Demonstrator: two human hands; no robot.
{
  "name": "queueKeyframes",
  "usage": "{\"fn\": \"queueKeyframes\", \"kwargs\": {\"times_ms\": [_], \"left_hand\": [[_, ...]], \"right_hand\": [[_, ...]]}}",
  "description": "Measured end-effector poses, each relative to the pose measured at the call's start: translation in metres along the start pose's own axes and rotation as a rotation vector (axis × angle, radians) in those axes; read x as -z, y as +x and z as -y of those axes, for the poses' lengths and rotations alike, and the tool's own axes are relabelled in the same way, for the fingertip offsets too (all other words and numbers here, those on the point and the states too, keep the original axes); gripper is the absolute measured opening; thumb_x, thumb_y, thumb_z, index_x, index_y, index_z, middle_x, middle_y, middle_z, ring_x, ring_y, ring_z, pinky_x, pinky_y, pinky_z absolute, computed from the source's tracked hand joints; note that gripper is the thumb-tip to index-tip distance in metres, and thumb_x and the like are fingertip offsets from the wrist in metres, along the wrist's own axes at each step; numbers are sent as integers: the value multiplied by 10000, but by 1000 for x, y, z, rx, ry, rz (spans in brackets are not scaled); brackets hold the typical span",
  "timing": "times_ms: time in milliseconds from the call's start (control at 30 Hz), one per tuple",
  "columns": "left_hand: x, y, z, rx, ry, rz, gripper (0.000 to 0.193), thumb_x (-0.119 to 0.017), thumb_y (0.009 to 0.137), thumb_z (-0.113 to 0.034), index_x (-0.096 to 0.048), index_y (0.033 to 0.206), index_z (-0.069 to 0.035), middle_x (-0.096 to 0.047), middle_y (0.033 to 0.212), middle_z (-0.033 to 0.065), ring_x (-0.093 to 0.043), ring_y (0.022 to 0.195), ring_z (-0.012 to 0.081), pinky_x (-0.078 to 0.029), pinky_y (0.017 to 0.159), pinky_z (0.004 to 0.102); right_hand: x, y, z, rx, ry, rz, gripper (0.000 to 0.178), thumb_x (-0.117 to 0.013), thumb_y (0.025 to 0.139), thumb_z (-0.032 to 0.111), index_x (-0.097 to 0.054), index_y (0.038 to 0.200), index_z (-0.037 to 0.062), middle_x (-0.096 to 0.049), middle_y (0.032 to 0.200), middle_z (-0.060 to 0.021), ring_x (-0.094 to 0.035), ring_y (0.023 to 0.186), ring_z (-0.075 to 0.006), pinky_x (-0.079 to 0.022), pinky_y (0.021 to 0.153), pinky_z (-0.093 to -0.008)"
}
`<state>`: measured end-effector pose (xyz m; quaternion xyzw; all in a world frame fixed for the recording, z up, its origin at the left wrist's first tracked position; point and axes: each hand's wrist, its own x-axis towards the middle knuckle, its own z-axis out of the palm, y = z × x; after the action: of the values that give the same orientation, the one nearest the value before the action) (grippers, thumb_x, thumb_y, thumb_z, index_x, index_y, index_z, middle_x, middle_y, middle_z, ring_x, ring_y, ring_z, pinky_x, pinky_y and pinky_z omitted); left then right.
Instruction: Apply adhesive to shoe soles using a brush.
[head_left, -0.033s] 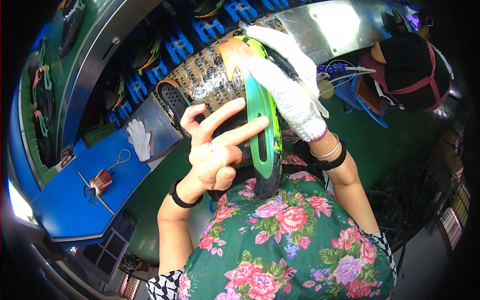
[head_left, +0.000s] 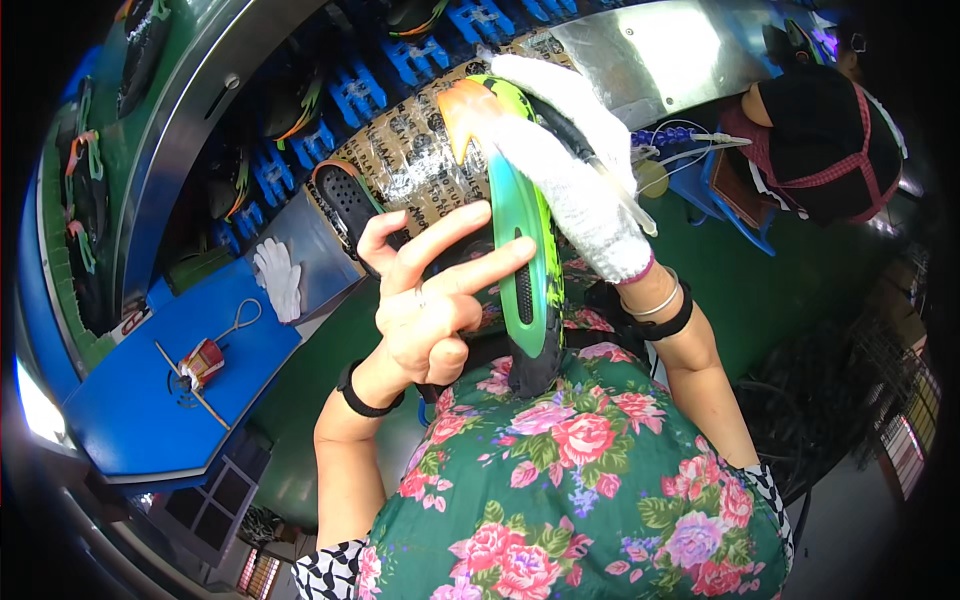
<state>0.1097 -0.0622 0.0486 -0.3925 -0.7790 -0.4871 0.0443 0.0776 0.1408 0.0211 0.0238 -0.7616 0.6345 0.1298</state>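
Brown, plastic-covered worktop (head_left: 405, 150) fills the far middle, with a perforated dark clog (head_left: 345, 200) at its left. Farther off, blue racks (head_left: 357, 97) carry dark shoes. At left, a blue table (head_left: 140, 410) bears a small red-and-white object (head_left: 202, 364); a white glove (head_left: 277, 278) lies near its far corner. One co-worker (head_left: 825, 140) is far right. Before the floral apron (head_left: 580, 480) is a multicoloured shoe (head_left: 497, 190); the gloved right hand (head_left: 575, 190) clamps its far end alongside a slim tool (head_left: 622, 195). Bare left hand (head_left: 425, 320) has fingers spread, one fingertip over the shoe's left side. Hardly anything differs from the earlier frame.
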Motion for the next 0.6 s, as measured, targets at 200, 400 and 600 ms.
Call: {"fn": "queueKeyframes", "kwargs": {"times_ms": [200, 400, 600], "left_hand": [[0, -8, -12, 8, -26, 57, 531, -311, 1091, -423, -416, 660, -132, -771, 1129, 113, -639, 1233, 277, -155, 1107, 538], [13, -8, -20, 38, -369, 143, 426, -381, 1067, -309, -417, 674, -148, -794, 983, 112, -705, 1100, 307, -246, 1050, 548], [8, 2, -17, 232, -988, -422, 523, -132, 1128, -428, -358, 721, -190, -578, 565, 21, -583, 699, 211, -354, 909, 460]], "right_hand": [[2, -3, 3, -126, 127, 12, 436, -734, 915, 132, -641, 1322, 6, -646, 1287, -103, -627, 1125, -159, -530, 965, -309], [5, -3, -7, -167, 138, 5, 458, -706, 926, 184, -625, 1340, 4, -651, 1252, -89, -640, 1075, -140, -548, 914, -282], [5, 1, -4, -206, 291, -93, 435, -815, 863, 168, -668, 1239, 7, -664, 1151, -97, -654, 1022, -149, -546, 903, -313]]}}
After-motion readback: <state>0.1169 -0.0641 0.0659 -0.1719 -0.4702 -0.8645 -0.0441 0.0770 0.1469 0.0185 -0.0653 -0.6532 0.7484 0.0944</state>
